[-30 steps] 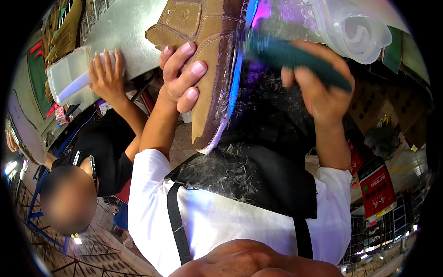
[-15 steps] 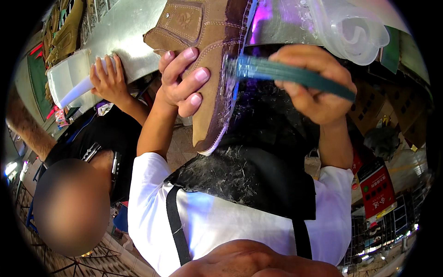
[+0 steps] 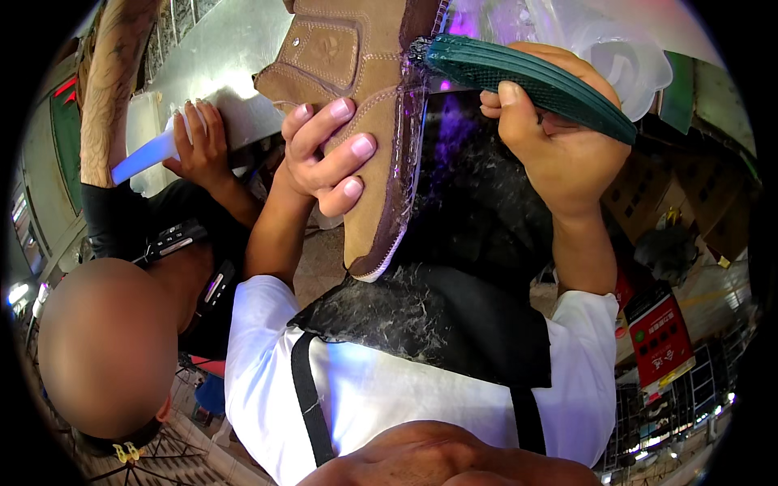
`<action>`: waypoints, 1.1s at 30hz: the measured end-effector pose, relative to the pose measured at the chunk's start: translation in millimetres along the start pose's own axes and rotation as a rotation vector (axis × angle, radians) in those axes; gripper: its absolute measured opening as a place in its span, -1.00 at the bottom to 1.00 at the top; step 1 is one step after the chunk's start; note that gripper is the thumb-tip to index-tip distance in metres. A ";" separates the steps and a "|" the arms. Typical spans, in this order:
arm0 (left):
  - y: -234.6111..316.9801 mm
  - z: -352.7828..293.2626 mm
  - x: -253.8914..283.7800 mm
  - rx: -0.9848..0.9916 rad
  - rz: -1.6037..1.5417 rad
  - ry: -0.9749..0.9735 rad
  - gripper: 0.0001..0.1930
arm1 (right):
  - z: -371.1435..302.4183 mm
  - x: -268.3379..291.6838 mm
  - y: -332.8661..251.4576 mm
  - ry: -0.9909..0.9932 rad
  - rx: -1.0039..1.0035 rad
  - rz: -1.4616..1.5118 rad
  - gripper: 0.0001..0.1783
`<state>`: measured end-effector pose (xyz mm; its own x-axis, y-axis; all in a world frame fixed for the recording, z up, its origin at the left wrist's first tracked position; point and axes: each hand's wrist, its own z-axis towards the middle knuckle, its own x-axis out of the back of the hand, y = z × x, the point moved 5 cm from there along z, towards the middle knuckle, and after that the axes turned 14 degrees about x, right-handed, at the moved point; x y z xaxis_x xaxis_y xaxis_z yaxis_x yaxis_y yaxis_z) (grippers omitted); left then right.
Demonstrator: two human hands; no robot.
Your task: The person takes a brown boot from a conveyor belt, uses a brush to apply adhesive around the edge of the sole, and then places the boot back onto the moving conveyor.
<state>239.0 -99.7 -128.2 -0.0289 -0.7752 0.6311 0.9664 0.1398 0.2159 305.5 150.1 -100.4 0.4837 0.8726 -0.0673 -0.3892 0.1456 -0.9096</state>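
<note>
A tan and dark brown shoe upper (image 3: 366, 158) is held up in front of me, its toe pointing down toward my apron. My left hand (image 3: 328, 154) is closed round its left side, fingers across the tan leather. In my right hand (image 3: 559, 121) is a dark green brush (image 3: 519, 69), gripped along its handle. The bristle end touches the dark brown lower band of the shoe, near the middle of its length. That band looks wet and shiny along its edge, down toward the toe.
A metal worktop (image 3: 215, 69) lies beyond the shoe. At the far right stands a cloudy plastic container (image 3: 640, 77). On my left, a co-worker's hand (image 3: 198, 146) rests by a pale, blue-tinted handle (image 3: 144, 158). A red box (image 3: 660, 336) is at the lower right.
The brush has moved up along the shoe's edge, away from the toe, and its handle has turned. The wet streak now runs further along the band. The co-worker's other arm has come up.
</note>
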 end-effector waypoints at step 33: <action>-1.5 -2.7 -0.9 0.016 0.000 -0.016 -0.33 | 9.1 5.7 -1.7 -0.373 0.303 0.073 -0.76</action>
<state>238.3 -100.9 -131.1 -0.0329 -0.7652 0.6429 0.9622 0.1497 0.2275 301.9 159.0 -95.5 0.1542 0.9852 0.0751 -0.6494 0.1583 -0.7438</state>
